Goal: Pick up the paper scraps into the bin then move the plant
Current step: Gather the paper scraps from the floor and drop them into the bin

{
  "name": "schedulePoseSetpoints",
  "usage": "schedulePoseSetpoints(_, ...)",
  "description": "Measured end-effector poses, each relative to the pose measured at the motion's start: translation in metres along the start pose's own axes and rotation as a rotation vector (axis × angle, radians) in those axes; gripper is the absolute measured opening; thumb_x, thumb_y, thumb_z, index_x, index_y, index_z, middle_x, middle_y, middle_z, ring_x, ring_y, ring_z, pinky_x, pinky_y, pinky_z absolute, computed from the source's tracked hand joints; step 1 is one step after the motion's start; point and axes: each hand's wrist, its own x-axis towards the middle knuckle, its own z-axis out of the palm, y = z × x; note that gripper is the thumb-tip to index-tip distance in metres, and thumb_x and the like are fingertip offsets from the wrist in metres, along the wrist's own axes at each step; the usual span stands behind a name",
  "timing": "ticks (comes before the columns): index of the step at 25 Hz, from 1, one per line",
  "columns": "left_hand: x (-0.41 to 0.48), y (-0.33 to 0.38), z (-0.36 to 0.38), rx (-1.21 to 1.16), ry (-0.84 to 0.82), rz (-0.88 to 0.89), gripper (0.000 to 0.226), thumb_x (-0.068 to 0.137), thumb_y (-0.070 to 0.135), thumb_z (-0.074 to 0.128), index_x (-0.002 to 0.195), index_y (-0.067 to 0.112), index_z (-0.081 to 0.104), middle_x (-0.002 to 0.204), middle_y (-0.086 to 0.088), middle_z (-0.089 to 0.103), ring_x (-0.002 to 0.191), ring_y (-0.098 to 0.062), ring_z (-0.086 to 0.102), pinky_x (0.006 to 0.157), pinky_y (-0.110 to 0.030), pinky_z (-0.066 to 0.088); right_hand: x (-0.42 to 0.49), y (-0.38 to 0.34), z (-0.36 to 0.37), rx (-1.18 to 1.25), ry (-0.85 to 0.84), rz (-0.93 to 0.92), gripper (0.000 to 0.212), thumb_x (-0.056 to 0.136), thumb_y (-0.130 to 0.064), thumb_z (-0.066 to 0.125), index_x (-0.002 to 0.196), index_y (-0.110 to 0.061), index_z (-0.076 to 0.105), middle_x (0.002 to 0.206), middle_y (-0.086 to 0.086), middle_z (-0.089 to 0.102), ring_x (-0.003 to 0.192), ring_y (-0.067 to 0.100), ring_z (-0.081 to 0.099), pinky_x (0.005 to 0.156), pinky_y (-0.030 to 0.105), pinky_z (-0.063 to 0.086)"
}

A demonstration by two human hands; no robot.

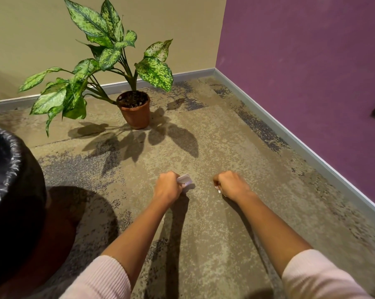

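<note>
Over carpet [225, 137], L hand [168, 187] grips scrap [184, 179], R hand [231, 184] fisted

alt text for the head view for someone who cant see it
The left hand grips pale paper scraps over mottled carpet; the curled right hand seems to pinch a white scrap. Potted plant beyond, lined bin at left.
</note>
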Motion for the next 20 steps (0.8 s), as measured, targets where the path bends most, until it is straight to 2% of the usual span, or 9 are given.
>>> schedulePoseSetpoints(3,-0.004,0.000,-0.005,-0.027,-0.005,-0.003,0.017,0.085,0.020,0.069,0.084,0.004,0.071,0.085,-0.014,0.070,0.081,-0.028,0.064,0.063,-0.032,0.042,0.003,-0.010,-0.006,-0.055,-0.035,0.019,0.020,0.082,0.006,0.049,0.081,-0.011,0.059,0.086,0.009,0.058,0.078,0.025,0.057,0.065,0.031,0.040)
schedulePoseSetpoints(6,-0.009,-0.002,-0.014,-0.032,0.004,-0.007,0.016,0.086,0.016,0.066,0.089,0.002,0.073,0.086,-0.015,0.070,0.083,-0.028,0.066,0.063,-0.030,0.042,0.003,-0.016,-0.005,-0.056,-0.043,0.027,0.026,0.084,0.008,0.047,0.077,-0.017,0.051,0.083,0.007,0.051,0.077,0.024,0.051,0.066,0.031,0.039)
schedulePoseSetpoints(12,-0.015,-0.001,-0.038,-0.050,0.071,0.004,0.016,0.088,0.015,0.067,0.096,0.003,0.074,0.091,-0.014,0.072,0.085,-0.027,0.068,0.075,-0.039,0.057,-0.003,-0.009,-0.012,0.277,0.032,0.161,0.021,0.088,-0.007,0.056,0.072,-0.020,0.059,0.079,0.003,0.064,0.077,0.021,0.060,0.068,0.025,0.044)
schedulePoseSetpoints(16,-0.026,0.007,-0.072,0.018,0.096,0.028,0.018,0.087,0.014,0.068,0.098,0.001,0.073,0.094,-0.016,0.072,0.090,-0.028,0.067,0.074,-0.035,0.052,-0.015,-0.044,-0.054,0.299,0.031,0.111,0.012,0.086,-0.010,0.062,0.080,-0.019,0.067,0.079,0.001,0.062,0.075,0.018,0.056,0.065,0.023,0.038)
schedulePoseSetpoints(20,-0.037,0.027,-0.128,0.185,0.066,-0.002,0.027,0.084,0.023,0.072,0.102,0.003,0.069,0.101,-0.016,0.069,0.095,-0.033,0.066,0.077,-0.037,0.053,-0.019,-0.096,-0.117,0.251,0.010,0.018,0.016,0.085,-0.007,0.062,0.074,-0.019,0.064,0.079,0.005,0.065,0.072,0.021,0.060,0.064,0.025,0.045)
